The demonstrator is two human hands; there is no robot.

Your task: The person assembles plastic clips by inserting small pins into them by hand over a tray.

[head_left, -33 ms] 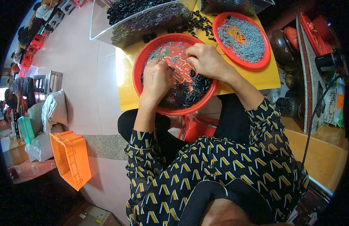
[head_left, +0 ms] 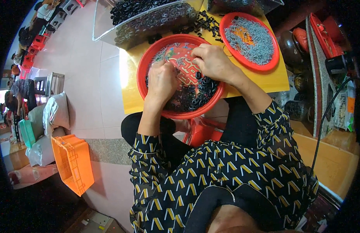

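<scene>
Both hands work over the red tray (head_left: 141, 73) on the yellow table (head_left: 130, 95). The left hand (head_left: 163, 79) has its fingers curled in; the right hand (head_left: 215, 62) has thumb and fingers drawn together. From here I cannot tell whether either grips anything. Black pieces (head_left: 203, 92) lie heaped in the tray's near right part, and a red plate (head_left: 261, 69) of screws (head_left: 263, 48) sits near, to the right.

surface (head_left: 129, 91): yellow | left tray (head_left: 180, 115): red, pale design | oval pieces (head_left: 203, 90): black | right tray (head_left: 262, 69): red | person's blouse (head_left: 222, 167): black, yellow-white chevrons | crate (head_left: 81, 165): orange
</scene>
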